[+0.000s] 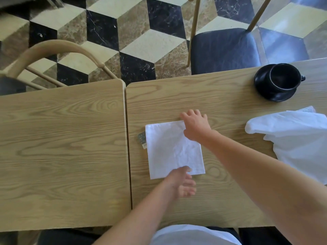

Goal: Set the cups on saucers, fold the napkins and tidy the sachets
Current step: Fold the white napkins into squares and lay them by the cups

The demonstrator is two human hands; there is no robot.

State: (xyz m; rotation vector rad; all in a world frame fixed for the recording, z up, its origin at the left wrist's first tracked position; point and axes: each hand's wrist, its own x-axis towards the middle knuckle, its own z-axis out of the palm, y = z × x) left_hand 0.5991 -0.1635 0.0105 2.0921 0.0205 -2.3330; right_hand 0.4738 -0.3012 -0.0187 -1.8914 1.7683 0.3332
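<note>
A: Obs. 1, largest first. Two oak-grain tables (62, 138) butted edge to edge over a cube-pattern marble floor (134, 32). Dark-cushioned chair (224, 48) at the far side; curved wooden chair back (58, 48) far left.

B: On the right-hand table?

A: Unfolded white napkin (297, 138), rumpled, at the right edge. Folded white napkin (173, 149), square, lying flat near the seam. A patterned sachet (142, 139) pokes out from under its left edge, mostly covered.

B: Containers?

A: Black cup (284, 76) standing on a black saucer (265, 91), far right corner; its inside is dark, contents not discernible.

B: Hands?

A: Right hand (195, 127) fingers extended, resting on the folded napkin's far corner. Left hand (182, 183) released, fingers loose, at the near edge, grasping nothing.
</note>
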